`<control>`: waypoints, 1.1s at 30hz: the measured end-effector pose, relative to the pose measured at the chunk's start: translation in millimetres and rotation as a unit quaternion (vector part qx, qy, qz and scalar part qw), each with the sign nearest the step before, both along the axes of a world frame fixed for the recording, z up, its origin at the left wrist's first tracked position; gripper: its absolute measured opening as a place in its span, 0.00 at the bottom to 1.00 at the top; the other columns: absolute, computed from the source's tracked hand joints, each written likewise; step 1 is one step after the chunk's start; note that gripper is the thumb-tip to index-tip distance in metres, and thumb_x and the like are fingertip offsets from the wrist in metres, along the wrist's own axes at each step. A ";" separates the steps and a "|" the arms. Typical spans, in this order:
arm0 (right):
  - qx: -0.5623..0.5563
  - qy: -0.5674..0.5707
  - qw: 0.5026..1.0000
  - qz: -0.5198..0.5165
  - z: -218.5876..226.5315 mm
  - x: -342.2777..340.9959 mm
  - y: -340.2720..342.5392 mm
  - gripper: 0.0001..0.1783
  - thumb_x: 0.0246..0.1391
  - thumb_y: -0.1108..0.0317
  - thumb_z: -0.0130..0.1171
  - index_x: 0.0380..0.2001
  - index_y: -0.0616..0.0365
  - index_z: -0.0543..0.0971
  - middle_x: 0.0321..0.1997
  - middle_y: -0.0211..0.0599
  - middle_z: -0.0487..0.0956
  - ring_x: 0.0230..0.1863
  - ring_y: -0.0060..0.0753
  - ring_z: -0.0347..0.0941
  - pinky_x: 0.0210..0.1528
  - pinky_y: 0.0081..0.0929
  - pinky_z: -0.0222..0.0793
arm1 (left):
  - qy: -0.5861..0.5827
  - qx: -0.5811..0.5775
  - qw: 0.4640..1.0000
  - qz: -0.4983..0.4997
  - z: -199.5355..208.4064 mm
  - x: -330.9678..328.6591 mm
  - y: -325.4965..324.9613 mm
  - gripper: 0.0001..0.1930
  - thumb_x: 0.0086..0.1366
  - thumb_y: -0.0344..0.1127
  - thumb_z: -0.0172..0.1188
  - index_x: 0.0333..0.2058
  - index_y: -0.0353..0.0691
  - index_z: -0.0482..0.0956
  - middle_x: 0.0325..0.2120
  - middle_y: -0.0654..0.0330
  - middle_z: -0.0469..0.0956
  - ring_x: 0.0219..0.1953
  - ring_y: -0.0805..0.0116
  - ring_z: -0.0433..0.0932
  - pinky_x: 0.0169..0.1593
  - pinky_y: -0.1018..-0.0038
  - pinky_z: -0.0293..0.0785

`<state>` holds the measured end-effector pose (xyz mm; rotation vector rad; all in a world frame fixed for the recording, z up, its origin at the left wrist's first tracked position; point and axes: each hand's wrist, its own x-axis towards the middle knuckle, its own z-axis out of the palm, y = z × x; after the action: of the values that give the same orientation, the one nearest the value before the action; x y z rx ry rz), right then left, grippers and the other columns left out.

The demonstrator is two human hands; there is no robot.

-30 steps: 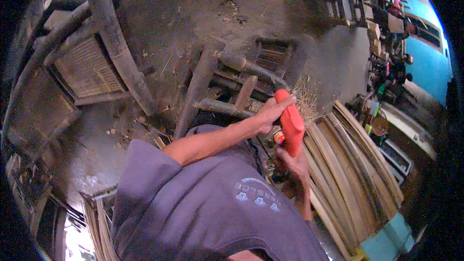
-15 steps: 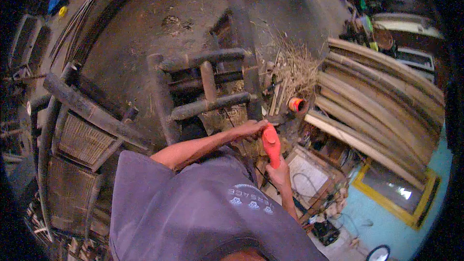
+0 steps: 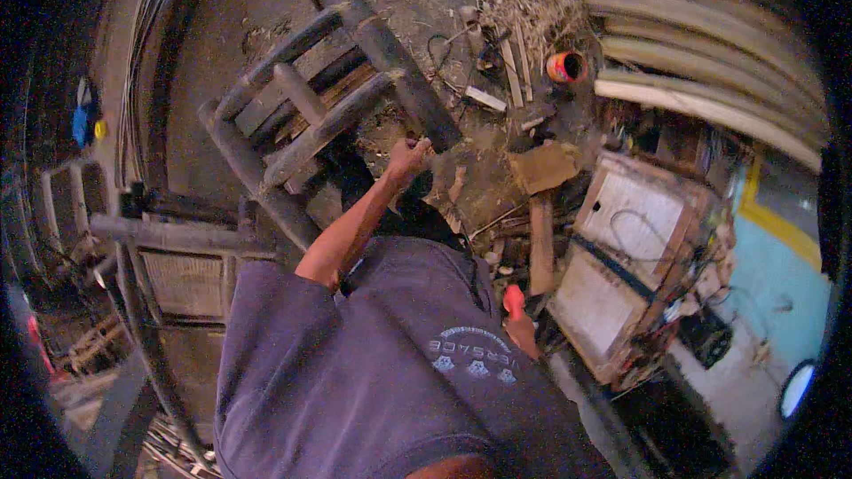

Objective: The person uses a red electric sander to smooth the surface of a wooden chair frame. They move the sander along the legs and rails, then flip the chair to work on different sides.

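My left hand [image 3: 408,158] is closed, its fingertips pressed together close to a dark thick bamboo frame [image 3: 390,53]. Whatever lies between those fingers is too small to make out. The frame has thick rails and one short upright between them, and leans away on the floor in front of me. Low on my right side, my right hand [image 3: 522,333] grips a smooth red handheld tool [image 3: 513,300]. My shirt partly hides that hand, and the tool's exact kind does not show.
A wooden box [image 3: 612,319] with pale panels and a cable stands at right. Beyond it lie an orange tin [image 3: 565,66], wood strips and straw [image 3: 537,0]. Long curved bamboo pieces [image 3: 701,27] are stacked far right. Another bamboo frame [image 3: 182,284] with woven panels stands left.
My hands have come apart: the right has drawn the red tool back to my side, while the left has reached forward to the bamboo frame. The view has turned, so the frame appears tilted.
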<state>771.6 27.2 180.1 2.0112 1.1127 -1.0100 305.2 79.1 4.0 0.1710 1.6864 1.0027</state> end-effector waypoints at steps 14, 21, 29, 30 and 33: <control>-0.009 0.110 0.968 -0.226 -28.3 1.3 -147.7 0.23 0.46 0.72 0.57 0.49 0.56 0.73 0.27 0.39 0.77 0.27 0.30 0.74 0.29 0.30 0.68 | -0.187 0.106 0.946 0.244 -32.7 -11.7 63.6 0.33 0.56 0.59 0.62 0.47 0.33 0.70 0.39 0.58 0.74 0.38 0.64 0.75 0.41 0.64 0.73; 0.015 0.138 0.971 -0.193 -68.1 -37.5 -146.2 0.24 0.46 0.72 0.57 0.50 0.55 0.72 0.25 0.37 0.75 0.24 0.29 0.72 0.25 0.30 0.67 | -0.223 0.156 0.883 0.381 -51.3 -10.4 73.6 0.34 0.57 0.59 0.61 0.48 0.33 0.71 0.39 0.59 0.75 0.38 0.63 0.76 0.44 0.62 0.73; 0.024 0.162 0.978 -0.131 -89.5 -48.4 -103.9 0.25 0.46 0.73 0.57 0.51 0.54 0.71 0.23 0.35 0.74 0.20 0.28 0.70 0.22 0.30 0.66 | -0.263 0.168 0.849 0.426 -23.5 -40.2 43.5 0.30 0.56 0.58 0.61 0.45 0.37 0.74 0.39 0.57 0.77 0.37 0.62 0.78 0.44 0.61 0.75; 0.024 0.160 0.979 -0.126 -88.3 -48.9 -97.5 0.25 0.46 0.73 0.57 0.51 0.54 0.70 0.23 0.34 0.74 0.20 0.28 0.70 0.21 0.29 0.66 | -0.270 0.185 0.849 0.415 -20.1 -45.4 38.4 0.30 0.56 0.59 0.61 0.46 0.38 0.73 0.39 0.57 0.77 0.38 0.62 0.78 0.44 0.61 0.75; 0.020 0.159 0.982 -0.104 -86.0 -47.1 -74.4 0.25 0.46 0.73 0.57 0.51 0.54 0.70 0.22 0.33 0.73 0.18 0.27 0.69 0.20 0.29 0.65 | -0.276 0.207 0.854 0.390 8.8 -72.1 18.5 0.31 0.55 0.60 0.61 0.47 0.38 0.73 0.39 0.57 0.78 0.39 0.61 0.77 0.46 0.61 0.74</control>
<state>724.5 -47.2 94.1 2.0785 1.1033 -1.4693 233.1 97.7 12.8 -0.5325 0.9644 1.8129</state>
